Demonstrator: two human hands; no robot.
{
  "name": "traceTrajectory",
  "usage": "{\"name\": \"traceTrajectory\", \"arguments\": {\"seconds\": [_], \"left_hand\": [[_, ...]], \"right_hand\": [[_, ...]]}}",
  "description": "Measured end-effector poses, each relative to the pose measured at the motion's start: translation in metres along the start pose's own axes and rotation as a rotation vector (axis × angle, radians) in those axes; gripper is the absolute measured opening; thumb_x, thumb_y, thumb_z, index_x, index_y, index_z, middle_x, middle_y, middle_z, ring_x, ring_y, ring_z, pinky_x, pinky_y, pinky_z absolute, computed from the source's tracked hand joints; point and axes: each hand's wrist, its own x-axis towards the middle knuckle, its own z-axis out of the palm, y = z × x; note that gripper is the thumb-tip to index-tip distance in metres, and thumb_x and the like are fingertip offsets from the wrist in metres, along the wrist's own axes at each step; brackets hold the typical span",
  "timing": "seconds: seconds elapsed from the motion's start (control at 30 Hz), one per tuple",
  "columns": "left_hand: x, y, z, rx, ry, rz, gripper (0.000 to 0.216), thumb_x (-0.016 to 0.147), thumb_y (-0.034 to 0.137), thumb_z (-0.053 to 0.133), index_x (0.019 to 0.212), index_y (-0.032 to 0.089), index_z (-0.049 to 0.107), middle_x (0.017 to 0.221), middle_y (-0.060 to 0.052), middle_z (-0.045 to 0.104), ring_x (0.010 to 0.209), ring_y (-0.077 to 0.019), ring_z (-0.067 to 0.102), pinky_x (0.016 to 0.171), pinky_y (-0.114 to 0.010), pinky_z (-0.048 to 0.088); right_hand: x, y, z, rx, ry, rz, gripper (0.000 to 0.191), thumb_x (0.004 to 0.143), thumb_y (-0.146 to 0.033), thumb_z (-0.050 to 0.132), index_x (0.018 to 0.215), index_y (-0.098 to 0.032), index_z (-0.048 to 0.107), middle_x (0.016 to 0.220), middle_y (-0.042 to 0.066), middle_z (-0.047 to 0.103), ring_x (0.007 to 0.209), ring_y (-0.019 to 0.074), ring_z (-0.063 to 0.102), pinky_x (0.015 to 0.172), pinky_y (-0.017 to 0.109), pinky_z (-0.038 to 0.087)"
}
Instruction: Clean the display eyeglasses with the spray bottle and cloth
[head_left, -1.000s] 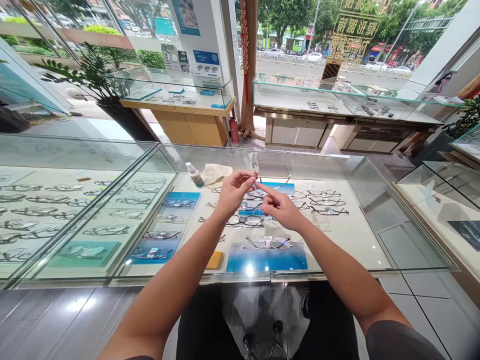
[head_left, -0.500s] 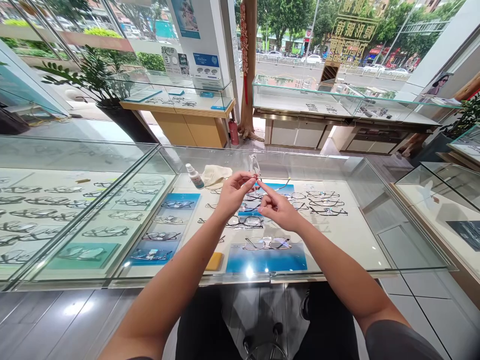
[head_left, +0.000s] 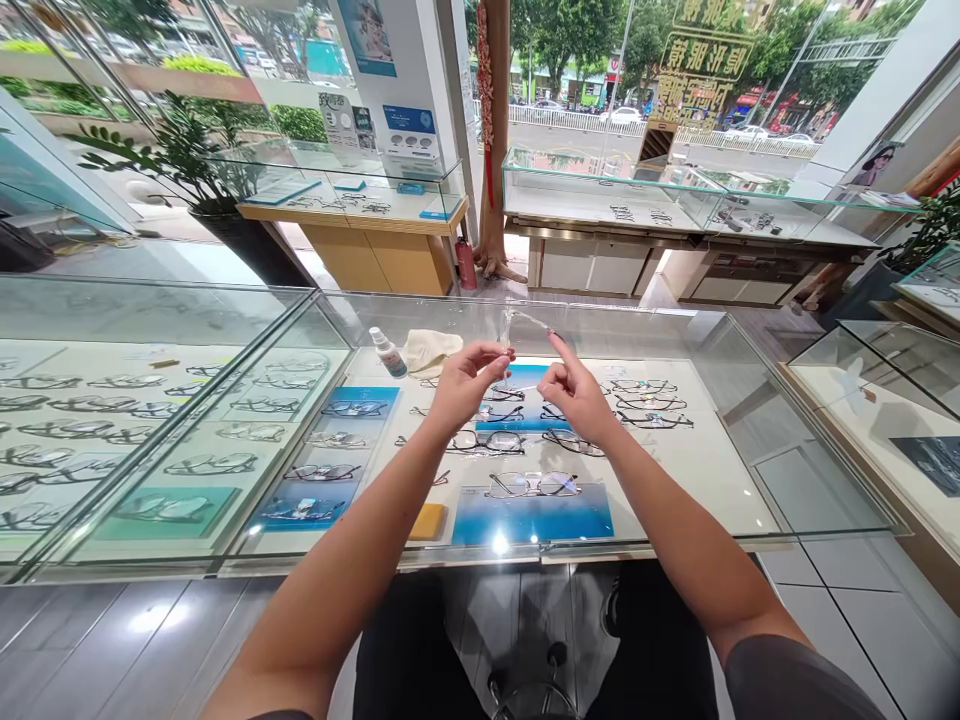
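A pair of clear-framed eyeglasses (head_left: 508,328) is held above the glass display counter, its front seen nearly edge-on. My left hand (head_left: 463,388) pinches the front of the frame between thumb and fingertips. On the other side, my right hand (head_left: 579,396) has its index finger stretched to the tip of the far temple arm, while its thumb and curled fingers are at the end of the near arm. Under the glass lie several eyeglasses, among them a dark-rimmed pair (head_left: 489,442) and a thin-framed pair (head_left: 534,486) on a blue card (head_left: 480,522).
A small spray bottle (head_left: 388,353) and a cream cloth (head_left: 430,352) sit left of my hands. A yellow case (head_left: 427,522) is near the front edge. Beyond the counter stand a fire extinguisher (head_left: 466,265), a potted plant (head_left: 202,165) and more display cases.
My right hand has moved right, away from my left fingertips, out to the ends of the temple arms. The arms now point toward it. My left hand keeps its pinch.
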Motion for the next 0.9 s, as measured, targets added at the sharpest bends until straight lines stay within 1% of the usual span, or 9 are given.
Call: {"name": "traceTrajectory", "arguments": {"seconds": [0.1,0.23,0.4,0.5,0.6,0.67,0.73,0.8,0.9], "left_hand": [[0.0,-0.001,-0.002,0.08,-0.037,0.015,0.041,0.087,0.058,0.089,0.103,0.021,0.08,0.109,-0.01,0.081,0.105,-0.0247,0.076,0.083,-0.037,0.066],[0.0,-0.004,-0.003,0.162,-0.078,0.011,0.041,0.089,0.059,0.086,0.103,0.021,0.081,0.107,-0.01,0.081,0.1,-0.0246,0.075,0.08,-0.036,0.064],[0.0,-0.004,-0.002,0.138,-0.093,0.019,0.037,0.089,0.055,0.088,0.102,0.021,0.081,0.108,-0.01,0.08,0.104,-0.0249,0.074,0.082,-0.037,0.064],[-0.001,-0.004,-0.002,0.079,-0.086,0.024,0.036,0.086,0.052,0.091,0.099,0.02,0.08,0.113,-0.01,0.077,0.1,-0.023,0.072,0.083,-0.037,0.064],[-0.003,-0.005,0.001,0.005,-0.101,-0.012,0.036,0.082,0.049,0.094,0.097,0.02,0.08,0.123,-0.011,0.073,0.107,-0.0239,0.071,0.084,-0.037,0.065],[-0.005,-0.005,0.003,-0.021,-0.126,-0.04,0.036,0.082,0.049,0.095,0.097,0.02,0.079,0.129,-0.012,0.071,0.113,-0.0259,0.07,0.086,-0.039,0.066],[-0.006,-0.006,0.005,-0.02,-0.153,-0.052,0.036,0.083,0.049,0.094,0.098,0.02,0.079,0.132,-0.013,0.07,0.116,-0.0271,0.07,0.09,-0.042,0.066],[-0.008,-0.007,0.007,-0.014,-0.17,-0.046,0.036,0.084,0.048,0.093,0.097,0.02,0.076,0.13,-0.012,0.07,0.117,-0.0273,0.07,0.095,-0.044,0.064],[-0.009,-0.008,0.009,-0.034,-0.161,-0.038,0.039,0.084,0.046,0.094,0.099,0.021,0.068,0.126,-0.01,0.07,0.118,-0.0259,0.069,0.099,-0.045,0.063]], "right_hand": [[0.003,-0.002,-0.005,0.026,0.089,-0.034,0.093,0.095,-0.036,0.069,0.179,-0.031,0.03,0.082,-0.005,0.055,0.071,0.0163,0.045,0.069,0.033,0.043],[0.004,-0.005,-0.009,0.05,0.165,-0.073,0.087,0.095,-0.037,0.069,0.176,-0.03,0.037,0.082,-0.004,0.055,0.07,0.0167,0.044,0.066,0.034,0.043],[0.004,-0.004,-0.009,0.005,0.178,-0.102,0.08,0.096,-0.037,0.068,0.171,-0.03,0.044,0.081,-0.004,0.057,0.069,0.0166,0.046,0.067,0.034,0.044],[0.002,-0.002,-0.003,-0.092,0.164,-0.123,0.065,0.095,-0.037,0.071,0.158,-0.028,0.058,0.087,-0.003,0.062,0.07,0.0156,0.048,0.069,0.034,0.047],[-0.003,-0.001,0.009,-0.271,0.156,-0.205,0.044,0.095,-0.036,0.073,0.138,-0.027,0.071,0.104,0.004,0.069,0.087,0.0204,0.06,0.08,0.038,0.052],[-0.006,0.0,0.017,-0.37,0.151,-0.261,0.04,0.096,-0.036,0.073,0.135,-0.027,0.073,0.12,0.008,0.072,0.108,0.0265,0.065,0.09,0.043,0.056],[-0.009,0.001,0.023,-0.415,0.151,-0.283,0.041,0.098,-0.037,0.072,0.138,-0.027,0.071,0.132,0.011,0.071,0.122,0.0307,0.065,0.098,0.047,0.057],[-0.009,0.003,0.026,-0.424,0.153,-0.287,0.04,0.1,-0.038,0.072,0.139,-0.028,0.071,0.138,0.012,0.07,0.129,0.0321,0.064,0.101,0.049,0.058],[-0.008,0.006,0.026,-0.407,0.144,-0.295,0.035,0.102,-0.04,0.072,0.135,-0.029,0.072,0.139,0.012,0.074,0.13,0.0317,0.066,0.104,0.05,0.059]]}}
